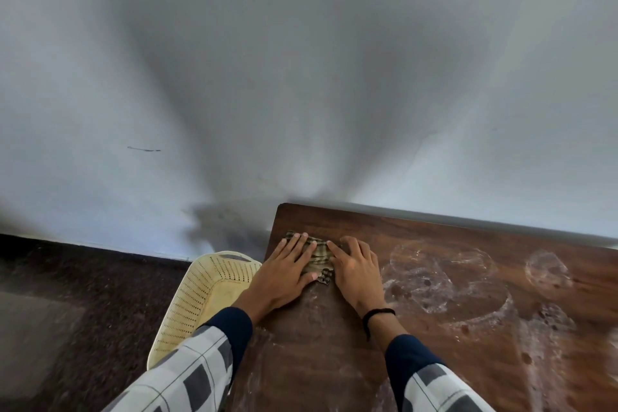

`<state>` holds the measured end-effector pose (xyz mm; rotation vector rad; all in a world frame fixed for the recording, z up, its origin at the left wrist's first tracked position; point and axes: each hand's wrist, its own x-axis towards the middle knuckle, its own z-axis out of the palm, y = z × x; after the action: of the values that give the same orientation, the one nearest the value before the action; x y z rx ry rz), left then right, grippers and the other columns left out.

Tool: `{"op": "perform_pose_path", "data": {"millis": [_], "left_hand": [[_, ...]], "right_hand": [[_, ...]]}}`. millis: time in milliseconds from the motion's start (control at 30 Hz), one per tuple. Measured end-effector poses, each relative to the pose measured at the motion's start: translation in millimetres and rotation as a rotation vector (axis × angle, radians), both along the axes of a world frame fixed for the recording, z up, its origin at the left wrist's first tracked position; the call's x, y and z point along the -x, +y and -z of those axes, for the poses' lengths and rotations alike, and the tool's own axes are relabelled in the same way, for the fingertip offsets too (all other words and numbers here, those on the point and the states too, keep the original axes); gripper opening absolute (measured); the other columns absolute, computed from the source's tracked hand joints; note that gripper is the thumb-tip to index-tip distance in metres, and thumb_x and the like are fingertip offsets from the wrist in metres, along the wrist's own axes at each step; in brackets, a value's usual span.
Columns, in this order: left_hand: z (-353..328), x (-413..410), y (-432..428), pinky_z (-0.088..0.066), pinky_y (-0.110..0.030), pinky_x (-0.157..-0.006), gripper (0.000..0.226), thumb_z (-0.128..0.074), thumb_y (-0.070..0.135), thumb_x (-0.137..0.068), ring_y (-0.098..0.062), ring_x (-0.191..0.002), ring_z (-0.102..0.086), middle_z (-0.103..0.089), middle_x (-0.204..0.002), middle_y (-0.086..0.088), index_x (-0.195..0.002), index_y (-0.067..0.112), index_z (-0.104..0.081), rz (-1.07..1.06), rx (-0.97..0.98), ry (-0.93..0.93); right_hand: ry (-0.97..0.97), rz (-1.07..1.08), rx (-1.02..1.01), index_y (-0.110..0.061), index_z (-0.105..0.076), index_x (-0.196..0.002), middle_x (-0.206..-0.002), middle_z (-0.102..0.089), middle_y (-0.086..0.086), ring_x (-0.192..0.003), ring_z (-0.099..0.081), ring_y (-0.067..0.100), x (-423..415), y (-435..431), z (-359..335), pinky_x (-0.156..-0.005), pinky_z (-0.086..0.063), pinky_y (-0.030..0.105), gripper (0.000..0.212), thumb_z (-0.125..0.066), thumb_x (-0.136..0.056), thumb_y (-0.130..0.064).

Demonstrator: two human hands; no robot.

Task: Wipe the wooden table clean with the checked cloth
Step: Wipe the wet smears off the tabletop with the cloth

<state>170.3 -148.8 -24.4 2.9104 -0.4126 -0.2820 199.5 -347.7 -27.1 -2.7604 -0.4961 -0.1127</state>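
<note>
1. Dark brown wood: the wooden surface [418,354] fills the lower right of the frame. Its far edge runs along a pale wall [301,77], and its upper left corner sits just right of frame centre.
2. The checked cloth [319,259], folded into a small pad, lies flat on the surface near that corner, just in from the left edge.
3. The left hand [287,273] lies palm down over the left part of the cloth. Its fingers [302,242] are straight and slightly spread, with the tips at the cloth's far edge. The thumb reaches along the near edge.
4. The right hand [356,269] lies palm down at the cloth's right side. Its fingers [336,249] are straight and close together, with the index finger on the cloth. How much cloth lies beneath the palm cannot be told.
5. The cloth shows in the narrow gap between the two hands.
6. White residue [444,281] marks the surface to the right of the hands as ring-shaped smears and specks, running down toward the lower right. Fainter streaks lie below the hands.
7. A black band [379,313] circles the right wrist. Both sleeves have dark blue cuffs above white-and-grey check.
8. A cream perforated plastic basket [200,294] stands on the dark speckled floor [83,294], just beside the surface's left edge. The left forearm partly hides it.
</note>
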Motion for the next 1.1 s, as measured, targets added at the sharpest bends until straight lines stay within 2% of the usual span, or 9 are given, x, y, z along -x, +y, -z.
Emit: {"op": "perform_pose_path", "data": {"millis": [167, 300, 433, 633, 700, 800, 900, 1000, 1100], "left_hand": [[-3, 0, 2, -0.002, -0.034, -0.124, 0.071, -0.018, 0.062, -0.098, -0.015, -0.152, 0.006, 0.003, -0.165, 0.001, -0.158, 0.026, -0.007, -0.018, 0.042, 0.034], [-7, 0, 5, -0.005, -0.029, -0.123, 0.070, -0.039, 0.050, -0.102, -0.010, -0.151, 0.000, -0.003, -0.165, 0.005, -0.159, 0.020, -0.011, -0.102, 0.143, 0.059], [0, 10, 10, -0.004, -0.027, -0.121, 0.070, -0.037, 0.047, -0.103, -0.009, -0.151, 0.002, 0.001, -0.165, 0.005, -0.159, 0.018, -0.006, -0.156, 0.153, 0.051], [1, 10, 13, -0.001, -0.026, -0.122, 0.065, -0.040, 0.035, -0.104, -0.006, -0.150, 0.003, -0.002, -0.165, 0.005, -0.158, 0.018, -0.009, -0.166, 0.218, 0.063], [-3, 11, 14, -0.007, -0.028, -0.123, 0.060, -0.044, 0.022, -0.101, -0.004, -0.149, -0.005, -0.012, -0.164, 0.007, -0.157, 0.020, -0.021, -0.231, 0.342, 0.045], [-2, 16, 22, -0.021, -0.031, -0.121, 0.054, -0.043, 0.016, -0.101, -0.009, -0.149, -0.018, -0.025, -0.161, 0.007, -0.154, 0.021, -0.034, -0.452, 0.415, -0.095], [2, 21, 24, -0.018, -0.030, -0.121, 0.051, -0.037, 0.024, -0.105, -0.010, -0.151, -0.013, -0.023, -0.162, 0.002, -0.155, 0.016, -0.030, -0.570, 0.380, -0.088], [9, 40, 15, -0.004, -0.028, -0.122, 0.061, -0.025, 0.046, -0.106, -0.012, -0.152, -0.001, -0.012, -0.165, -0.001, -0.157, 0.013, -0.019, -0.458, 0.184, -0.091], [15, 60, 0, 0.005, -0.030, -0.122, 0.073, -0.014, 0.059, -0.102, -0.013, -0.151, 0.010, 0.002, -0.165, -0.001, -0.158, 0.014, -0.005, -0.403, 0.074, -0.062]], "right_hand": [[0.017, -0.077, -0.101, -0.018, -0.066, -0.129, -0.137, -0.055, 0.004, -0.129, -0.045, 0.026, 19, 12, 10, -0.102, -0.047, 0.045, 0.037, -0.060, -0.092, -0.020], [0.000, -0.159, -0.100, -0.012, -0.062, -0.134, -0.144, -0.053, 0.007, -0.144, -0.036, 0.026, 16, 15, 18, -0.118, -0.033, 0.044, 0.039, -0.054, -0.100, -0.029], [0.017, -0.203, -0.028, -0.015, -0.058, -0.136, -0.148, -0.050, 0.004, -0.147, -0.032, 0.023, 5, 13, 17, -0.121, -0.016, 0.036, 0.044, -0.052, -0.101, -0.041], [-0.014, -0.202, 0.005, -0.028, -0.055, -0.139, -0.147, -0.052, 0.003, -0.140, -0.043, 0.025, -4, 13, 15, -0.114, -0.037, 0.047, 0.039, -0.056, -0.100, -0.029], [-0.001, -0.262, 0.057, -0.034, -0.045, -0.147, -0.153, -0.045, 0.002, -0.145, -0.037, 0.026, -1, 15, 11, -0.119, -0.030, 0.048, 0.049, -0.053, -0.099, -0.025], [0.017, -0.379, 0.121, -0.036, -0.041, -0.149, -0.159, -0.035, -0.004, -0.150, -0.025, 0.023, 4, 19, 12, -0.123, -0.015, 0.050, 0.048, -0.037, -0.102, -0.038], [0.011, -0.397, 0.159, -0.038, -0.038, -0.150, -0.159, -0.034, -0.005, -0.148, -0.029, 0.022, 0, 22, 15, -0.121, -0.021, 0.049, 0.046, -0.033, -0.105, -0.043], [-0.027, -0.347, 0.204, -0.041, -0.043, -0.146, -0.155, -0.042, -0.004, -0.134, -0.046, 0.024, -15, 28, 12, -0.105, -0.042, 0.047, 0.045, -0.037, -0.102, -0.044], [0.017, -0.230, 0.241, -0.044, -0.034, -0.150, -0.159, -0.035, -0.005, -0.124, -0.047, 0.028, -33, 43, 2, -0.094, -0.042, 0.049, 0.050, -0.040, -0.101, -0.045]]}}
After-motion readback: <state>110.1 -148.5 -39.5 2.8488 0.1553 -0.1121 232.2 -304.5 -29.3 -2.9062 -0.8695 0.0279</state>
